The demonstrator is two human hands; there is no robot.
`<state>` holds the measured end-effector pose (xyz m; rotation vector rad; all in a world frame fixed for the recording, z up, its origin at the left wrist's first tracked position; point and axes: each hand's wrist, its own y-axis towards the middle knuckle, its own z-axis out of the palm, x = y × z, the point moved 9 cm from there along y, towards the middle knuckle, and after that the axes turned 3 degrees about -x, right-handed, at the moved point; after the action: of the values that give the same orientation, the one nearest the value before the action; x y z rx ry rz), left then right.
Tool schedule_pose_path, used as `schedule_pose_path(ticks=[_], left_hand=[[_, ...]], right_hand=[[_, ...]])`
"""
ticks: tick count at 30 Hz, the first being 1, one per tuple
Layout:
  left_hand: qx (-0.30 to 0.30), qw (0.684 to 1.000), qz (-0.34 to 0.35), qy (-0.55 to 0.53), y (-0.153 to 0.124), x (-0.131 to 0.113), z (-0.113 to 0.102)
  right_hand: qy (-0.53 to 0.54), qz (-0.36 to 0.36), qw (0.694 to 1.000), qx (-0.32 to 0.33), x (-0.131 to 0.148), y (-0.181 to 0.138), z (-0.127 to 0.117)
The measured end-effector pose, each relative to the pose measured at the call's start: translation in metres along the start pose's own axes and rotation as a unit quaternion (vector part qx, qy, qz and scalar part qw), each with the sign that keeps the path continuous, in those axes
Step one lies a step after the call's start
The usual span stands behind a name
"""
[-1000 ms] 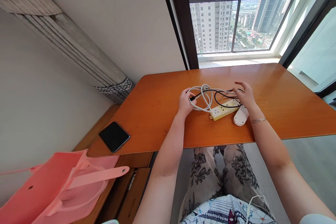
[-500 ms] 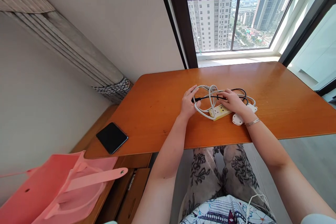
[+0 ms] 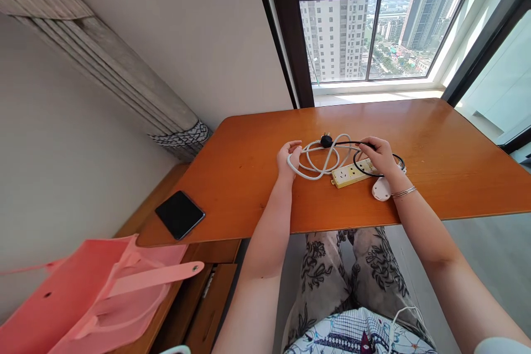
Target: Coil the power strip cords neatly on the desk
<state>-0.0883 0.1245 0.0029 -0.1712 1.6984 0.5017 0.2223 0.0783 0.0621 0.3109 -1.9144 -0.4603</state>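
My left hand [image 3: 288,159] is closed around a loop of white cable [image 3: 309,177] at the left of the tangle. Pinched in my right hand [image 3: 379,156] is a thin black cord [image 3: 344,144]. The black plug [image 3: 326,141] at the cord's end sits among the white coils, its prongs pointing away from me. Below my right hand lies a yellowed power strip [image 3: 347,175] with several sockets, partly covered by the cord. Beside my right wrist is a rounded white device [image 3: 381,189], partly hidden by my arm.
The brown wooden table [image 3: 240,193] ends close in front of my lap. A black-screened phone or tablet [image 3: 180,214] lies near its left corner. A pink bag [image 3: 103,293] stands at lower left by wooden drawers [image 3: 211,310]. A window [image 3: 373,38] is behind the table.
My left hand has moved left, drawing out the white loop. The black plug has moved from beside it toward the right. My right hand has shifted right and raised the black cord.
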Motion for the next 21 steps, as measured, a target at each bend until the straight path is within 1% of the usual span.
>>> schedule_pose_path(ticks=[2, 4, 7, 9, 11, 13, 16, 18, 19, 21], left_hand=[[-0.014, 0.998, -0.04, -0.043, 0.001, 0.004, -0.002], [-0.016, 0.991, -0.09, -0.095, 0.001, 0.01, -0.002], [-0.004, 0.968, -0.17, -0.186, -0.001, 0.021, 0.004], [-0.007, 0.95, -0.193, -0.245, -0.002, 0.023, 0.006], [-0.021, 0.934, -0.203, -0.292, -0.001, 0.025, 0.006], [-0.057, 0.923, -0.21, -0.319, 0.002, 0.03, -0.001], [-0.147, 0.908, -0.211, -0.332, 0.009, 0.04, -0.023], [-0.193, 0.905, -0.196, -0.325, 0.014, 0.045, -0.04], [-0.203, 0.908, -0.185, -0.316, 0.016, 0.046, -0.047], [-0.206, 0.916, -0.17, -0.299, 0.021, 0.046, -0.055]], right_hand=[[-0.023, -0.002, 0.999, 0.029, 0.004, -0.001, 0.003], [-0.06, -0.025, 0.995, 0.07, 0.01, -0.003, 0.007], [-0.077, -0.053, 0.989, 0.118, 0.014, -0.005, 0.014], [-0.067, -0.05, 0.988, 0.131, 0.013, -0.006, 0.015], [-0.066, -0.05, 0.987, 0.138, 0.012, -0.006, 0.015], [-0.063, -0.049, 0.984, 0.157, 0.011, -0.007, 0.016], [-0.027, -0.028, 0.982, 0.185, 0.01, -0.008, 0.017], [0.02, -0.005, 0.987, 0.158, 0.009, -0.006, 0.012], [0.05, 0.007, 0.991, 0.128, 0.008, -0.003, 0.006], [0.128, 0.033, 0.991, 0.037, 0.002, 0.002, -0.009]])
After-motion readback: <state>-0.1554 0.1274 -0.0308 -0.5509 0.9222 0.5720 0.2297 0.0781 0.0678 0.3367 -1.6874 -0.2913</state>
